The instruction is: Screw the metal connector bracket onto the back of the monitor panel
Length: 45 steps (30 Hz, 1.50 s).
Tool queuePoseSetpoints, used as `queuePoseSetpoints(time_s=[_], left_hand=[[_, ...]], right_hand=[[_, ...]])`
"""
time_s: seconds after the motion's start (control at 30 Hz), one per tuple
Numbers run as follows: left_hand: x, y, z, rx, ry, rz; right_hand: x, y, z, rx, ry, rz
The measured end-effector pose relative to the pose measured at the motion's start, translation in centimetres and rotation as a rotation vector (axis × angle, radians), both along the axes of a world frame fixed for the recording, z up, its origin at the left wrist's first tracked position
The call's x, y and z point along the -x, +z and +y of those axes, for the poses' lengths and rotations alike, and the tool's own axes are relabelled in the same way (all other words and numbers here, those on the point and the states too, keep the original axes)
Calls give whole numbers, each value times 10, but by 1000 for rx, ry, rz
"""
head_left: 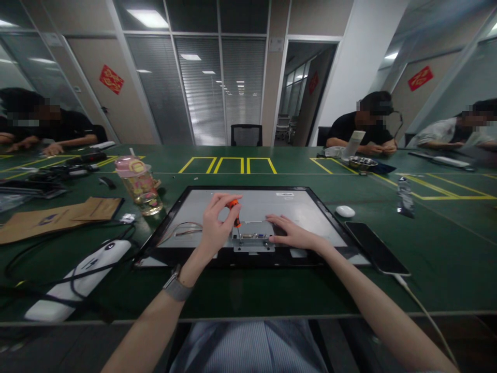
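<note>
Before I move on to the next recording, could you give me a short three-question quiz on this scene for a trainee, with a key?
1. Multiple choice: the screwdriver in the left grip has a handle that is:
A) blue and white
B) orange and black
C) plain green

2. True or false: the right grip is closed into a fist.

3. Short answer: on which wrist is the watch?

Key:
1. B.
2. False; its fingers are extended over the back of the panel, to the right of the metal bracket.
3. The left.
</note>
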<state>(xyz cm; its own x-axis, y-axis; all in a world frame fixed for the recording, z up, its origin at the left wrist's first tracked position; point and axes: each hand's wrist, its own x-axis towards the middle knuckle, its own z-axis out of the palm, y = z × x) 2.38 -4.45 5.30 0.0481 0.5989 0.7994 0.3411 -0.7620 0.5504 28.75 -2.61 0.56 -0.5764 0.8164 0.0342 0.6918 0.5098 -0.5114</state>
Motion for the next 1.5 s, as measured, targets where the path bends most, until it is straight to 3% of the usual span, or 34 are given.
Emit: queuePoseSetpoints(time_s=[0.13,0.3,0.47,0.63,0.8,0.97,1.13,1.3,1.5], left_hand=[[1,2,-2,29,-114,48],[0,2,-3,-30,-42,67],[-2,2,-2,14,-123,114],[-3,1,-2,-52,5,86],[-2,-1,-1,67,-160,28],[-2,-2,0,32,-72,22],[-2,0,-1,115,-202,2],[-1,-1,1,81,-67,-17],[0,-1,0,103,-143,-33]], right_hand=[[-1,-2,2,1,7,-2],[0,1,-1,12,-12,-8],[0,-1,0,3,-6,-14],[-1,-3,2,-12,4,-15],[1,2,-1,16,-21,-17],[1,2,-2,5,4,-10],[0,1,-1,13,-15,-10],[-1,0,0,1,8,-4],[0,0,0,-1,-3,-9]])
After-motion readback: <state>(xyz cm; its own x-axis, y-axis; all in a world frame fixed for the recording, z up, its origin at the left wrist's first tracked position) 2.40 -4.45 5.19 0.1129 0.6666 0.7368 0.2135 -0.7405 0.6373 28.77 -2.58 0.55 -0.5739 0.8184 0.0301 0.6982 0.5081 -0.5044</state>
